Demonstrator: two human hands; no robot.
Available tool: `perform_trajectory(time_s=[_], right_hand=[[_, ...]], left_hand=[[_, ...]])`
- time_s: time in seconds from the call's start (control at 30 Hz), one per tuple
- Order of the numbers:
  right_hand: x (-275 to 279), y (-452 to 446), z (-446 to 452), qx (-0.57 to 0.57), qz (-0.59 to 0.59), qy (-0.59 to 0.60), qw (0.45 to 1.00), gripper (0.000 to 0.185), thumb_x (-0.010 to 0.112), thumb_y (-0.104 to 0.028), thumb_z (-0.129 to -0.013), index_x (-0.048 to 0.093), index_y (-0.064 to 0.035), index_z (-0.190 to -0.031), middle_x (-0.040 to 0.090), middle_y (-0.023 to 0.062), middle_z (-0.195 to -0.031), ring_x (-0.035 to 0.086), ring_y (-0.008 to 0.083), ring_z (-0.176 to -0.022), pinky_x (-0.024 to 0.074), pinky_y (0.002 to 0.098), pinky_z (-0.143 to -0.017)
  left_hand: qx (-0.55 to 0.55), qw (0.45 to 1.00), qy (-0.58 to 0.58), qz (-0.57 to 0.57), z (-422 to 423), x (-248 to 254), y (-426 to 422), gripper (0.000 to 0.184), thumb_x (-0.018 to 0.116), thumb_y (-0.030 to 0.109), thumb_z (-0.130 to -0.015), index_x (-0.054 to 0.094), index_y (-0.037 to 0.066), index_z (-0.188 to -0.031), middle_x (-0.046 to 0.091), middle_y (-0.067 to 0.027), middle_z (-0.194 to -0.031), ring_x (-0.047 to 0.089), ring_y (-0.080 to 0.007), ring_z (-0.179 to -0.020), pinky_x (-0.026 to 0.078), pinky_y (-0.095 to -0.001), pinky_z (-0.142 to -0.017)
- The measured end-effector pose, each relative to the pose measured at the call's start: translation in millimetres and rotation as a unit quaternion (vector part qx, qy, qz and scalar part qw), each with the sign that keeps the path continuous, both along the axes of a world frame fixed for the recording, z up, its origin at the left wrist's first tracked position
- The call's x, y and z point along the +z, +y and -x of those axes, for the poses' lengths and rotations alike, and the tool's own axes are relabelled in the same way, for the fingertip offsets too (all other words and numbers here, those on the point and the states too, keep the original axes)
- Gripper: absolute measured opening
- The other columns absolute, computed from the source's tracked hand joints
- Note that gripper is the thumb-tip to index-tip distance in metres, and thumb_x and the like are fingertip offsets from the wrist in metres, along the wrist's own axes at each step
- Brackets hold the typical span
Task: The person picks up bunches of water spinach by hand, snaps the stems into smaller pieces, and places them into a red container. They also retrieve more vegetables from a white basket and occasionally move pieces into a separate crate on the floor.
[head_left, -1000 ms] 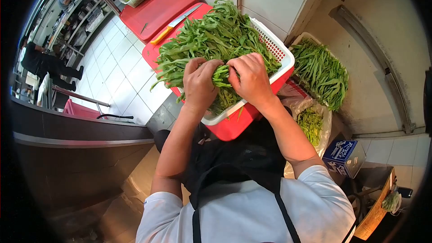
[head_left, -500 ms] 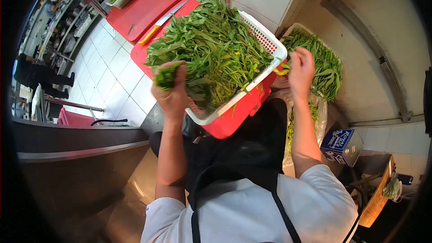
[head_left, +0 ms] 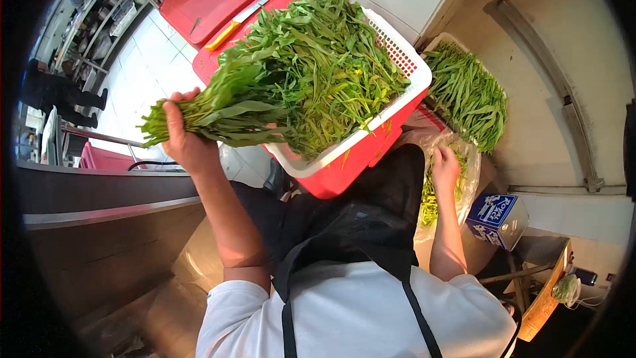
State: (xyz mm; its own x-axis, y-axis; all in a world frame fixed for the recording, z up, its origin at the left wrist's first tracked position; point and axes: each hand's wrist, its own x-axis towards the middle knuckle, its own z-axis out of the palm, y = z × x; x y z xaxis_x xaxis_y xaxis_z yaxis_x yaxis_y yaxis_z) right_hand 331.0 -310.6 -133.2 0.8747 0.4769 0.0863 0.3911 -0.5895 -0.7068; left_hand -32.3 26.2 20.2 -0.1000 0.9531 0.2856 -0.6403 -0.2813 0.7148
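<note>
"From here, what has the left hand got?"

"A thick bundle of long-leaved green stems, with thumb and fingers wrapped round it. The stem ends poke out on the far left, and the leaves fan back over the near left side of that white plastic basket with perforated walls. I can't tell whether they touch the loose heap of green leaves inside"

"And the right hand?"

"Well apart from the left, down over the clear plastic bag with yellow-green trimmings in it. The fingers are curled downward, but I can't tell from here whether they pinch anything"

"What's the basket sitting on?"

"Something red and plastic, showing below its near corner. There's a knife with a yellow handle and steel blade lying on red just beyond the heap, blade pointing away"

"More greens to the right, too"

"Yes, a second pile of long green leaves in a pale basket, beyond the bag. Nearer us there's a blue and silver tin marked Royal Ace, standing beside the bag"
</note>
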Motion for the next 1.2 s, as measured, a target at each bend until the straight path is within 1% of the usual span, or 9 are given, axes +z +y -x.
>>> perform_trajectory(time_s=[0.1, 0.27, 0.43, 0.57, 0.67, 0.83, 0.97, 1.07, 1.2], right_hand=[[64, 83, 43, 0.136, -0.174, -0.011, 0.975, 0.018, 0.070, -0.016, -0.089, 0.072, -0.0024, -0.101, 0.073, 0.0123, -0.092, 0.070, 0.0255, -0.087, 0.0533, 0.0356, -0.080], [81, 182, 121, 0.422, -0.129, -0.159, 0.883, 0.014, 0.070, -0.011, -0.086, 0.071, -0.0061, -0.099, 0.067, 0.0121, -0.083, 0.066, 0.0319, -0.079, 0.0518, 0.0435, -0.073], [52, 240, 139, 0.413, 0.032, -0.299, 0.860, 0.013, 0.064, -0.010, -0.084, 0.074, -0.0118, -0.094, 0.059, 0.0135, -0.083, 0.063, 0.0352, -0.081, 0.0491, 0.0500, -0.072], [69, 240, 133, 0.393, -0.108, -0.199, 0.891, 0.008, 0.074, -0.009, -0.080, 0.074, -0.0117, -0.088, 0.060, 0.0084, -0.086, 0.059, 0.0289, -0.092, 0.0485, 0.0409, -0.083], [108, 233, 130, 0.342, -0.253, -0.172, 0.889, 0.014, 0.079, -0.009, -0.078, 0.075, -0.0122, -0.091, 0.063, 0.0053, -0.093, 0.058, 0.0261, -0.097, 0.0468, 0.0378, -0.089], [145, 221, 137, 0.368, -0.321, 0.077, 0.869, 0.019, 0.079, -0.008, -0.085, 0.068, -0.0030, -0.100, 0.067, 0.0014, -0.088, 0.061, 0.0112, -0.085, 0.0492, 0.0260, -0.080], [147, 214, 148, 0.368, -0.346, 0.125, 0.854, 0.012, 0.076, -0.003, -0.085, 0.069, -0.0023, -0.094, 0.070, 0.0061, -0.088, 0.067, 0.0172, -0.083, 0.0526, 0.0305, -0.075], [148, 213, 152, 0.368, -0.383, 0.007, 0.847, 0.009, 0.073, -0.002, -0.086, 0.069, -0.0025, -0.094, 0.071, 0.0078, -0.091, 0.068, 0.0220, -0.084, 0.0531, 0.0317, -0.075], [149, 202, 149, 0.372, -0.336, 0.005, 0.865, 0.014, 0.069, 0.000, -0.088, 0.069, -0.0042, -0.101, 0.071, 0.0094, -0.096, 0.070, 0.0241, -0.089, 0.0539, 0.0328, -0.078]], left_hand=[[0.025, 0.999, -0.036, -0.024, 10, 5, 1, 0.017, 0.054, 0.014, -0.104, 0.054, 0.001, -0.114, 0.062, -0.0079, -0.101, 0.062, -0.0205, -0.090, 0.054, -0.0413, -0.090], [0.045, 0.998, 0.028, -0.024, 11, 5, -22, 0.020, 0.058, 0.006, -0.101, 0.053, 0.000, -0.119, 0.061, -0.0067, -0.100, 0.059, -0.0173, -0.090, 0.052, -0.0402, -0.091], [0.047, 0.998, 0.024, -0.038, 31, 8, -32, 0.021, 0.060, 0.003, -0.099, 0.054, 0.000, -0.119, 0.061, -0.0064, -0.101, 0.060, -0.0175, -0.092, 0.051, -0.0395, -0.091], [0.014, 0.999, 0.022, -0.020, 37, 0, -34, 0.021, 0.060, 0.000, -0.098, 0.057, -0.001, -0.119, 0.063, -0.0086, -0.105, 0.062, -0.0181, -0.094, 0.052, -0.0363, -0.090], [0.006, 0.990, 0.133, 0.054, 9, -12, -46, 0.019, 0.067, 0.003, -0.095, 0.064, 0.002, -0.114, 0.068, -0.0065, -0.103, 0.064, -0.0150, -0.094, 0.052, -0.0309, -0.088], [-0.139, 0.977, 0.153, 0.047, -62, -17, -70, 0.026, 0.072, 0.002, -0.091, 0.066, 0.002, -0.116, 0.071, -0.0052, -0.105, 0.065, -0.0124, -0.098, 0.051, -0.0280, -0.089], [-0.190, 0.976, 0.103, 0.036, -89, -15, -78, 0.027, 0.070, 0.004, -0.093, 0.064, 0.001, -0.119, 0.070, -0.0059, -0.112, 0.064, -0.0119, -0.100, 0.051, -0.0283, -0.090], [-0.202, 0.974, 0.103, 0.013, -94, -18, -76, 0.028, 0.069, 0.004, -0.093, 0.063, 0.002, -0.121, 0.069, -0.0069, -0.118, 0.064, -0.0131, -0.103, 0.051, -0.0299, -0.092], [-0.221, 0.970, 0.093, 0.050, -96, -12, -79, 0.025, 0.068, 0.004, -0.094, 0.062, 0.003, -0.118, 0.069, -0.0090, -0.118, 0.065, -0.0154, -0.104, 0.052, -0.0304, -0.091]])
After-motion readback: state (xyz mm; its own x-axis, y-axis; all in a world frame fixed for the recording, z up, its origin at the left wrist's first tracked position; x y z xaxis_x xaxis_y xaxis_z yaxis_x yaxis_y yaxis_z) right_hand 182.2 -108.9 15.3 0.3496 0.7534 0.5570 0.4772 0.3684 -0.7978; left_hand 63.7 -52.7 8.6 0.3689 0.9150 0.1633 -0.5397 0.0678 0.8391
